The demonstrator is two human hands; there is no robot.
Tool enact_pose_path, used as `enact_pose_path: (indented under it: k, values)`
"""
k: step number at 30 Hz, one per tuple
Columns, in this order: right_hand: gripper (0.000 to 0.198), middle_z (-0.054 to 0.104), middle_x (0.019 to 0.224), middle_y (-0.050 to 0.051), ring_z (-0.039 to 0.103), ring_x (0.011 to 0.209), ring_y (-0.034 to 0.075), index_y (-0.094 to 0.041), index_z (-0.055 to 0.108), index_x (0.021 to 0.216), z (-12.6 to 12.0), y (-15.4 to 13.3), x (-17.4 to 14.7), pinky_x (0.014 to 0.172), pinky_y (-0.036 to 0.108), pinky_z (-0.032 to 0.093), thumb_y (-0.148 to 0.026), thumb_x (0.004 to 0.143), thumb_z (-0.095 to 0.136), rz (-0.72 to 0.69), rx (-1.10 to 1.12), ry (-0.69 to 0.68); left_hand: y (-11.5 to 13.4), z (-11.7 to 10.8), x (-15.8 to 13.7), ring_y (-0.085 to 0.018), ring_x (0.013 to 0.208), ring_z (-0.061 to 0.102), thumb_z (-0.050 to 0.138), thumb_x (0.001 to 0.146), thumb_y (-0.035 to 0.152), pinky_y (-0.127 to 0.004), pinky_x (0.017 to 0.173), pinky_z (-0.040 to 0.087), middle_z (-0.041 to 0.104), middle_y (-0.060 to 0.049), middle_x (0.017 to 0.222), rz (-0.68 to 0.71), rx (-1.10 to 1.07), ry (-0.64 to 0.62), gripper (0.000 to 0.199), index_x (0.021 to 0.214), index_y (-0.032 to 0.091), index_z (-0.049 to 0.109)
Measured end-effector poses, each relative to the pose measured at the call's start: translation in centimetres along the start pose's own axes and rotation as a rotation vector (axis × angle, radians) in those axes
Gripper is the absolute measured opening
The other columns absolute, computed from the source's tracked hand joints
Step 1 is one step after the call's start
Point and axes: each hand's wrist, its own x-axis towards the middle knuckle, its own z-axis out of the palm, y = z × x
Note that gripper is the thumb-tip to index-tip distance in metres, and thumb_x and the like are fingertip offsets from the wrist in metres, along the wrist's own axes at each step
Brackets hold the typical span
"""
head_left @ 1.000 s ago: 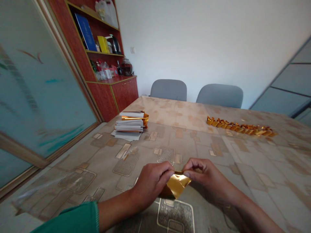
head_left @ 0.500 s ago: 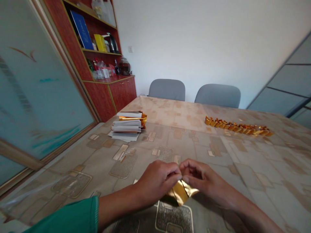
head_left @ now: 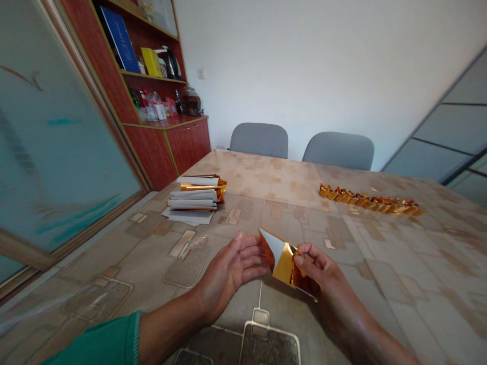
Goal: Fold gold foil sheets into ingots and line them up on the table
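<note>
Above the near part of the table, a folded piece of gold foil paper [head_left: 284, 263] shows shiny gold faces and a whitish inner side at its pointed left end. My right hand [head_left: 317, 268] pinches its right part between thumb and fingers. At the paper's left end, my left hand [head_left: 236, 266] is held palm inward with the fingers stretched out. Its fingertips are beside or just behind the paper's left edge; whether they touch it I cannot tell.
A stack of folded grey-white and gold papers [head_left: 196, 203] lies at the left of the patterned tablecloth [head_left: 243, 213]. A row of folded gold paper pieces [head_left: 369, 199] runs along the right. Two grey chairs [head_left: 259, 139] stand behind the table, near a red-brown cabinet [head_left: 186, 144].
My left hand has let go of the gold paper and opened out to its left. The paper has been raised and turned, its pale inner side now showing, held by my right hand.
</note>
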Motion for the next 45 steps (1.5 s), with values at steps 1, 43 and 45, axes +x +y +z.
enact_pose_path:
  k: [1,43,45]
  values:
    - [0.038,0.059,0.068,-0.003,0.053,0.057,0.013,-0.022,0.056,0.082,0.2,0.1,-0.1,0.054,0.024,0.038,-0.046,0.071,0.084,0.002,0.025,0.013,-0.2,0.1,-0.1,-0.022,0.094,0.067,0.062,0.089,0.058,-0.035,0.088,0.052,0.07,-0.015,0.104,-0.007,0.006,-0.044,0.054,0.113,0.01,0.065]
    - [0.017,0.073,0.091,0.001,0.068,0.08,0.013,-0.025,0.067,0.107,-0.6,-0.2,-0.4,0.07,0.023,0.053,-0.014,0.096,0.06,-0.825,-0.892,-0.441,-1.0,-0.5,0.3,-0.008,0.05,0.054,0.083,0.069,0.052,-0.017,0.049,0.037,0.063,0.003,0.06,-0.017,0.281,0.007,0.051,0.091,0.014,0.058]
    - [0.017,0.072,0.094,0.002,0.066,0.083,0.014,-0.025,0.066,0.111,-0.9,-0.4,-0.3,0.071,0.024,0.053,-0.017,0.097,0.061,-0.876,-0.919,-0.474,-1.0,-0.5,0.3,-0.007,0.048,0.051,0.082,0.07,0.052,-0.017,0.048,0.036,0.06,0.005,0.058,-0.008,0.296,-0.009,0.049,0.09,0.014,0.059]
